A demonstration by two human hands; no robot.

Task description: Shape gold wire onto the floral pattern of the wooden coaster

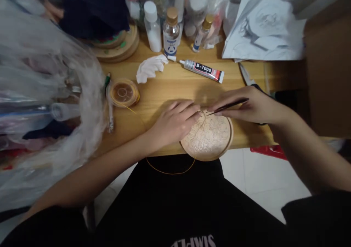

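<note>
A round, pale wooden disc (211,144) with a raised rim and dark line drawing lies at the table's front edge. My left hand (177,124) rests over its left side, thumb and forefinger closed by a thin gold thread (205,120) that curves across the drawing. Dark tweezers (230,105) are gripped in my right hand (246,104), their tips just above the disc's upper part, close to my left fingertips. More of this thread hangs in a loop below the disc. Left of my hands sits a clear spool (124,92) with golden-brown thread wound on it.
Behind the disc lie a B-7000 glue tube (203,70), its white cap (172,58) and a crumpled tissue (150,68). Scissors (248,77) are near my right hand. Bottles (171,34) and paper sheets (263,27) stand farther back. Plastic bags (85,93) crowd the left; a brown box (327,64) is right.
</note>
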